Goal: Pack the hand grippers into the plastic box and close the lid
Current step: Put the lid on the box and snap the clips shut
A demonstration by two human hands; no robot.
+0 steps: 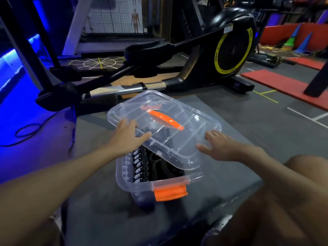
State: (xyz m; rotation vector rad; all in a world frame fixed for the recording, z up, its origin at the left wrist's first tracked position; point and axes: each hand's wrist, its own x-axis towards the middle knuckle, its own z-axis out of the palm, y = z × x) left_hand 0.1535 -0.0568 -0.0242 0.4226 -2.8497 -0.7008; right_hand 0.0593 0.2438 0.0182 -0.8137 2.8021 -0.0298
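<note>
A clear plastic box (pixel 134 183) with an orange latch (pixel 170 192) on its near end stands on a grey mat. Inside it lie several black hand grippers (pixel 142 162) with metal springs in a row. The clear lid (pixel 177 139) with an orange handle (pixel 166 119) lies skewed over the box's far part, leaving the near part uncovered. My left hand (pixel 127 137) grips the lid's left edge, thumb on top. My right hand (pixel 221 146) rests on the lid's right near corner with fingers spread.
The grey mat (pixel 230 121) covers the floor around the box. A black elliptical trainer (pixel 177 64) stands just beyond it. Red mats (pixel 284 84) lie at the right, and a cable (pixel 26 132) loops on the blue-lit floor at the left. My bare knee (pixel 301 183) is at the lower right.
</note>
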